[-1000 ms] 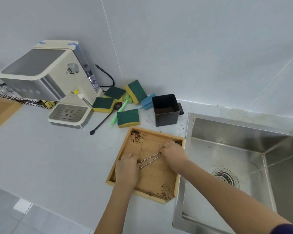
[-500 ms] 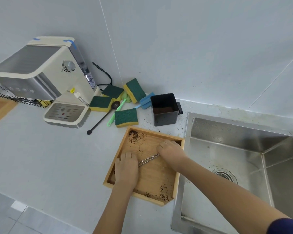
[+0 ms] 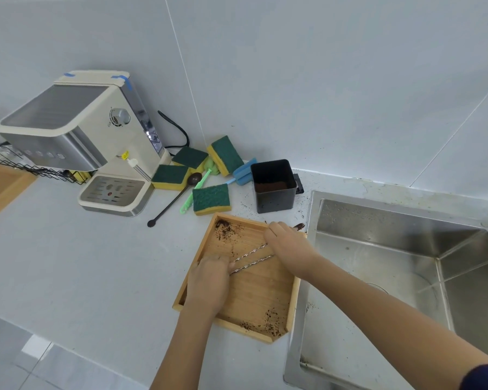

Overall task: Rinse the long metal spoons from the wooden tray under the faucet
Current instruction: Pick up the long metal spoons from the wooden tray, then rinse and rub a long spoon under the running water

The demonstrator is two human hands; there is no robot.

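Two long metal spoons with twisted handles lie slantwise across the wooden tray, which sits on the counter beside the sink. Coffee grounds are scattered on the tray. My left hand covers the spoons' lower left ends, fingers curled down on them. My right hand is closed over their upper right ends at the tray's far right corner; a dirty spoon bowl sticks out past it. The steel sink lies to the right. No faucet is in view.
A black box with coffee grounds stands behind the tray. Several green and yellow sponges, a green brush, a blue sponge and a dark long-handled spoon lie near the cream coffee machine at the left. A wire rack sits far left.
Both hands stay on the spoons. The two handles have spread slightly apart again, and a spoon bowl now shows beyond my right hand over the tray's rim.
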